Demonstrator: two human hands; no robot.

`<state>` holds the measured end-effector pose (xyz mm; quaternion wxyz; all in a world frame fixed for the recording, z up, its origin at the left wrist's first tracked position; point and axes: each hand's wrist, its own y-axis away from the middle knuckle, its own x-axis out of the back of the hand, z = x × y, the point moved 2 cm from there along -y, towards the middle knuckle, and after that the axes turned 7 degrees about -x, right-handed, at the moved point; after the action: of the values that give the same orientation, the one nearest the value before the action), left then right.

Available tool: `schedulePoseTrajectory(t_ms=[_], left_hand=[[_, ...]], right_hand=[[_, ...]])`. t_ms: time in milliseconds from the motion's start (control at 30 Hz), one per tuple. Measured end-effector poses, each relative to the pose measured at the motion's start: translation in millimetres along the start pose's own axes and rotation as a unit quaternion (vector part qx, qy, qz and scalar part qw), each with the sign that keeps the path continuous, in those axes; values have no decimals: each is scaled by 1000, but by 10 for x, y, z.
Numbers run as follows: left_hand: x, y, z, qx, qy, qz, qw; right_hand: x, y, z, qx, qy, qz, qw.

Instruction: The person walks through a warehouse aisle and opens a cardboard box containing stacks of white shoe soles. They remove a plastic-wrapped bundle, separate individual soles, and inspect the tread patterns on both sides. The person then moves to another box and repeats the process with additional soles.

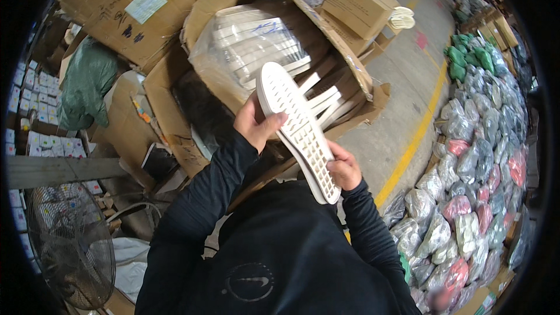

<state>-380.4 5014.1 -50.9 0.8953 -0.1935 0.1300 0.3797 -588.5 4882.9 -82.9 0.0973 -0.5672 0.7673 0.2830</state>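
Note:
Both of my hands grip a pair of cream-white shoe soles [296, 125], stacked together and tilted in front of me. The patterned face of the upper one, full of small recesses, is turned up. My left hand [256, 123] is closed on the left edge, its thumb lying on the patterned face. Nearer the lower end, my right hand [345, 167] is closed round the right edge. Just beyond them stands an open cardboard box [195, 26] with more white soles [256, 41] in it, some under clear plastic.
Closed cartons [356, 9] stand beyond the box, with loose soles [402, 17] beside them. Many bagged bundles [466, 198] are heaped at the right, past a yellow floor line [417, 146]. A wire-caged fan [71, 245] and a green sack [87, 84] are at the left.

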Motion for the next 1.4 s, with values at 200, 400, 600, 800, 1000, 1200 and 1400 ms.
schedulePoseTrajectory(t_ms=[200,400,600,800,1000,1200,1400], left_hand=[[440,-94,-137,94,117,204,967],[530,-55,-286,111,139,225,958],[536,-29,-301,124,131,227,957],[560,-28,-294,126,137,210,960],[673,-33,-403,79,167,221,958],[520,-76,-327,129,21,194,972],[-310,-235,-429,71,-65,85,992]], right_hand=[[326,34,-132,123,-109,63,984],[423,49,-160,173,-146,127,966],[394,78,-246,183,-161,134,961],[413,63,-238,182,-160,137,961],[470,-31,-159,143,-72,158,974],[136,-102,-84,-46,126,12,991],[394,239,-245,-56,375,122,917]])
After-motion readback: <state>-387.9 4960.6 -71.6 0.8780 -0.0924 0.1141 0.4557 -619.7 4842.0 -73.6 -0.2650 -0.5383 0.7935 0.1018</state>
